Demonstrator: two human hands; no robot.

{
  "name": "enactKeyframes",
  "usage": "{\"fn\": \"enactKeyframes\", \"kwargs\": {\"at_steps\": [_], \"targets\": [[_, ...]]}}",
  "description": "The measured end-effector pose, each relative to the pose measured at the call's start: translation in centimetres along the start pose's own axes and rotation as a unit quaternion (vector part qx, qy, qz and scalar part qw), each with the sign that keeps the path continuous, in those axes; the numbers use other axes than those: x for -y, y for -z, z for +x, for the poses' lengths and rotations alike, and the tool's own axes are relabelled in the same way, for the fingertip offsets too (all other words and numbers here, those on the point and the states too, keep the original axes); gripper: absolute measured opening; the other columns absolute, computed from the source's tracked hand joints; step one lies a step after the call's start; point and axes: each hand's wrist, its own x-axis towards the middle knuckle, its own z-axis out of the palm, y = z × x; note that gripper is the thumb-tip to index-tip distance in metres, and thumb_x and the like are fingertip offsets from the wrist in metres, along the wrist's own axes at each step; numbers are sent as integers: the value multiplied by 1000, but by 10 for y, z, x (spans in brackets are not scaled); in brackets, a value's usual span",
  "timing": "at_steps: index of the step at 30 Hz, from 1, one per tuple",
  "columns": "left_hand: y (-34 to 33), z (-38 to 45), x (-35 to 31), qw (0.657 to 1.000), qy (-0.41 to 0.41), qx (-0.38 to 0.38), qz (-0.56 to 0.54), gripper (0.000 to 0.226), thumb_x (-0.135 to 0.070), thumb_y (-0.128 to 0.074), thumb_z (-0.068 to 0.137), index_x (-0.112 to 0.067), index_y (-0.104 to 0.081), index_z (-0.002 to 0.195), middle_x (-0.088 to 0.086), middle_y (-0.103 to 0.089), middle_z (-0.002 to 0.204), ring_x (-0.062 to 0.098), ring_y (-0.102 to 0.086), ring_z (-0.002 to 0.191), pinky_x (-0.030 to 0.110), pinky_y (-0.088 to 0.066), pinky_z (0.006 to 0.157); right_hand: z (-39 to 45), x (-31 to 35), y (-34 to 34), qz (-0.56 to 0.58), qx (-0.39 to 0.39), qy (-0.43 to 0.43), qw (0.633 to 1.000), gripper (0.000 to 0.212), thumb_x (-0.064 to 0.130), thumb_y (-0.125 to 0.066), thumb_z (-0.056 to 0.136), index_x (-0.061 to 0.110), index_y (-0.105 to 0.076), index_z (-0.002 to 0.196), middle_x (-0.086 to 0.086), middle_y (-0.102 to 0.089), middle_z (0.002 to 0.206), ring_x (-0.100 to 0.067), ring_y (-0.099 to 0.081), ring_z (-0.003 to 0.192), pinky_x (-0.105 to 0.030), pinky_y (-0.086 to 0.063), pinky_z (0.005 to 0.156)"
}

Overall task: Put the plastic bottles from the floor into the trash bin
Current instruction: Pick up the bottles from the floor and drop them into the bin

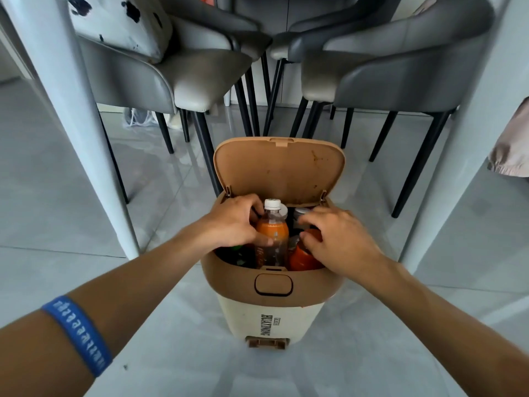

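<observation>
A cream trash bin (pixel 272 313) with a brown collar stands on the floor, its brown lid (pixel 279 170) tipped up and back. Several plastic bottles fill it. A bottle with an orange label and white cap (pixel 272 230) stands upright in the middle; my left hand (pixel 233 223) grips it from the left. On the right lies a red-orange bottle (pixel 302 257), and my right hand (pixel 339 237) presses down on it with curled fingers. A dark green bottle (pixel 237 255) shows low at the left inside. Bottles further down are hidden.
Grey padded chairs (pixel 400 67) with black legs stand close behind the bin. White table legs (pixel 74 133) rise at the left and at the right. A pale cloth (pixel 512 150) hangs at the right edge. The floor is glossy grey tile (pixel 186 339).
</observation>
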Motion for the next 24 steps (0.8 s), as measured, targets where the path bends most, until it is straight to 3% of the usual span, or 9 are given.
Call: {"fn": "enactKeyframes", "kwargs": {"at_steps": [4, 6, 8, 12, 15, 17, 21, 24], "targets": [[-3, -2, -2, 999, -17, 9, -38, 103, -36, -92, 62, -37, -31, 145, -10, -59, 118, 14, -56, 110, 32, -44, 96, 17, 16, 2, 85, -22, 38, 995, 65, 27, -64, 89, 29, -37, 147, 4, -47, 150, -21, -48, 134, -39, -43, 107], [-1, -1, -3, 997, -41, 5, -69, 104, -33, -91, 64, -39, -28, 147, -11, -56, 123, 14, -56, 115, 33, -44, 99, 32, 23, 3, 94, 16, 36, 995, 74, 25, -67, 87, 27, -30, 152, 2, -41, 156, -22, -43, 140, -39, -38, 111], [-2, -3, -2, 996, -78, -9, -51, 91, -30, -90, 67, -35, -37, 141, -11, -57, 120, 16, -58, 114, 30, -45, 93, 44, 28, 3, 116, 40, 22, 992, 69, 22, -68, 86, 26, -38, 148, -1, -50, 149, -24, -47, 136, -38, -39, 109], [-4, -10, 3, 992, -113, -15, 56, 63, -29, -88, 67, -33, -50, 118, -6, -64, 113, 16, -62, 102, 32, -52, 87, 37, 25, -7, 103, 56, 17, 993, 43, 24, -71, 84, 28, -58, 124, 0, -71, 116, -22, -63, 109, -41, -52, 94], [9, -12, 7, 997, -67, 47, 8, 52, -19, -86, 70, -38, -58, 110, -10, -67, 107, 13, -65, 99, 36, -56, 87, 19, 17, -20, 104, 113, 13, 988, 26, 31, -70, 86, 30, -62, 111, 5, -71, 104, -18, -66, 98, -41, -54, 87], [20, -11, 9, 992, -77, 25, 98, 47, -19, -82, 72, -36, -61, 111, -13, -66, 105, 12, -64, 97, 35, -56, 83, 17, 16, -23, 47, 117, 27, 992, 13, 39, -66, 87, 30, -67, 97, 6, -68, 104, -18, -63, 99, -42, -54, 86], [17, -14, 13, 938, -106, -15, 331, 27, -35, -73, 76, -32, -64, 101, -9, -63, 89, 16, -57, 86, 40, -40, 87, 19, 22, -19, 62, 6, 21, 998, 20, 32, -65, 88, 30, -62, 109, 6, -66, 113, -18, -61, 104, -38, -53, 87], [18, -22, 14, 950, -110, -48, 288, 17, -35, -69, 81, -33, -68, 98, -8, -68, 89, 16, -60, 88, 36, -40, 88, 22, 26, -3, 78, -120, 34, 989, 34, 27, -63, 90, 28, -55, 123, 5, -59, 126, -16, -55, 114, -33, -47, 94]]}}
